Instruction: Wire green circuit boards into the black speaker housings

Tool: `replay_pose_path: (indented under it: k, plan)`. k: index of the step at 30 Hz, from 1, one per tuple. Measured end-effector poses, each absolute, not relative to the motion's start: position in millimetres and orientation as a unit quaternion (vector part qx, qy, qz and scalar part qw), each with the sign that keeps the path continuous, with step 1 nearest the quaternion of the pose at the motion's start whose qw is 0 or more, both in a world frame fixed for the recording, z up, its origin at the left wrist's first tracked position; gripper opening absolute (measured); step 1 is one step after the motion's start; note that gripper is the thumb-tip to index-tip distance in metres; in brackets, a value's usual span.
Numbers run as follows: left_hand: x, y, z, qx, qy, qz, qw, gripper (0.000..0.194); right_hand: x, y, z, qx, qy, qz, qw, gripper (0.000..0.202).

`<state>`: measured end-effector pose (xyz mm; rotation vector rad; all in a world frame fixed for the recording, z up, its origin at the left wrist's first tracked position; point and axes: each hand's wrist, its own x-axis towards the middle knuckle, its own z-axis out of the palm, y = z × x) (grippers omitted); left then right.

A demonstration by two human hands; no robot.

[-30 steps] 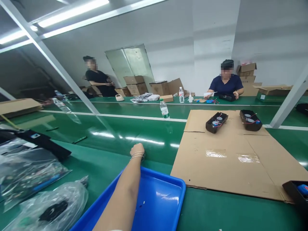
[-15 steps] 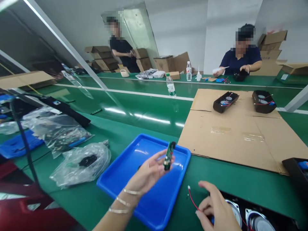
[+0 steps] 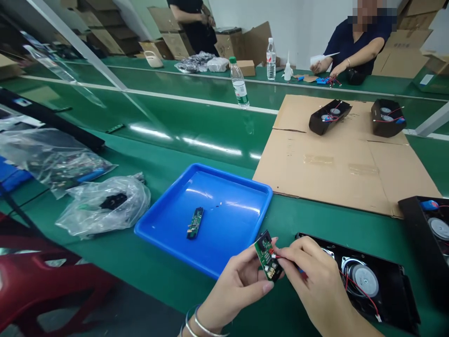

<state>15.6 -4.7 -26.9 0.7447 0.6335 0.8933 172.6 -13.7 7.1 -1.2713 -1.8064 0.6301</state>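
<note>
My left hand (image 3: 242, 281) holds a small green circuit board (image 3: 264, 252) by its edges, tilted, with its components facing up. Against the board's side, my right hand (image 3: 312, 271) pinches a small white plug (image 3: 274, 256) on a wire; whether it is seated in a socket I cannot tell. Under and beside the right hand lies a black speaker housing (image 3: 389, 281) with round speakers (image 3: 365, 280) and a loose red wire ending in another white plug (image 3: 378, 318). A second circuit board (image 3: 195, 223) lies in the blue tray (image 3: 175, 252).
Cardboard (image 3: 336, 182) carries two speaker housings (image 3: 329, 118) farther off. Another black housing (image 3: 421, 220) is at the right edge. Plastic bags (image 3: 105, 206) lie left of the tray, near a red chair (image 3: 42, 271). A bottle (image 3: 239, 84) stands beyond; two people are across the bench.
My left hand has brought the circuit board from over the tray toward the right, down to the speaker housing. My right hand has taken the wire's plug and met the board. The view has tilted downward.
</note>
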Motion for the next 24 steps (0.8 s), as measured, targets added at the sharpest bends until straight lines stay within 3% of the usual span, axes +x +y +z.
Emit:
replay_pose_path:
  k: [5,9,19,24]
  plan:
    - [14.5,-6.8,-25.2,0.396,0.388,0.423,0.717,0.032,169.3,-14.3,6.4,-0.500,-0.733,0.181,0.424,0.018]
    - [17.8,-7.6,-20.2,0.434,0.416,0.441,0.666,0.025,168.3,-13.8,11.3,-0.512,-0.708,0.229,0.428,0.018]
    - [30.7,-7.4,-21.5,0.506,0.393,0.544,0.542,0.030,169.0,-12.3,17.9,-0.557,-0.639,0.391,0.359,0.025]
    - [31.3,-6.8,-22.0,0.526,0.387,0.534,0.536,0.032,170.5,-10.5,19.3,-0.558,-0.604,0.442,0.359,0.024]
